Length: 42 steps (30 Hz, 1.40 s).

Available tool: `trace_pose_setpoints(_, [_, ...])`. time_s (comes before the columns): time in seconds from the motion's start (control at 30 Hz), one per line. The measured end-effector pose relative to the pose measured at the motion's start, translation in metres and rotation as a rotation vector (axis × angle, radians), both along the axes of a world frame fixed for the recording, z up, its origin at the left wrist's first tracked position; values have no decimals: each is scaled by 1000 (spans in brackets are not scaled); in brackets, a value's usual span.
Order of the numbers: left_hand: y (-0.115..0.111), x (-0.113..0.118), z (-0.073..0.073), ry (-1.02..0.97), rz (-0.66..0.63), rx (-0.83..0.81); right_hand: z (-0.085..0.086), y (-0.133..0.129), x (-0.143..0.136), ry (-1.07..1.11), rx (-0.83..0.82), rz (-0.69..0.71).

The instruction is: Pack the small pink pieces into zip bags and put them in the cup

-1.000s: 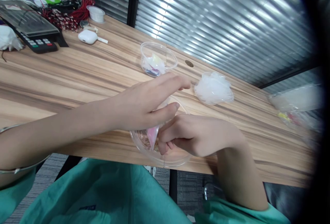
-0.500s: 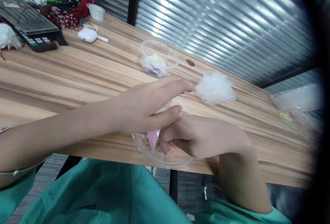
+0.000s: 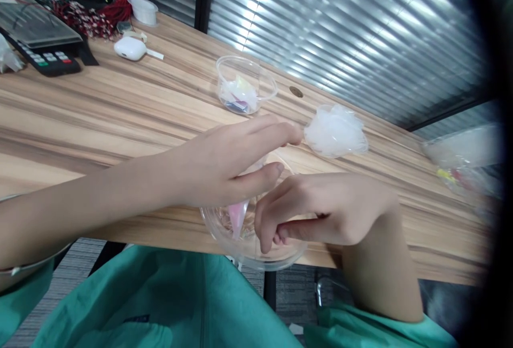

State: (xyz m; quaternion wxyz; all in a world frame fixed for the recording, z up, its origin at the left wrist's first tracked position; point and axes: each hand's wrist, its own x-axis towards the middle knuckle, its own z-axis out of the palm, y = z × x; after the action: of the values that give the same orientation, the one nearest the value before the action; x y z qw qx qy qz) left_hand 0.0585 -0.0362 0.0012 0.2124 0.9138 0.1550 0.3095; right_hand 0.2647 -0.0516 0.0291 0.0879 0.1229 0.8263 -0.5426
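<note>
Over clear tub (image 3: 254,257): your L hand (image 3: 228,169), fingers loosely extended.
Pink packet (image 3: 237,214): partly under it.
R hand (image 3: 326,198): curled; can't tell if gripping.

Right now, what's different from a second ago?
The right hand moved a little to the right, away from the pink packet. The clear bowl seems slightly nearer the person. Nothing was clearly grabbed or released. The left hand stayed over the bowl; the farther container and heap of translucent bags stayed put.
</note>
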Motion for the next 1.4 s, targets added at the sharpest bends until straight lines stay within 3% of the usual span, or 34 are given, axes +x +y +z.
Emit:
trace_pose_setpoints(0.37, [1,0,-1,-3,-11,23,-7,6,1,35,-151,51])
trace_pose_setpoints(1.4, [2,0,1,21,3,-14,-10,-1,-6,87,-190,-71])
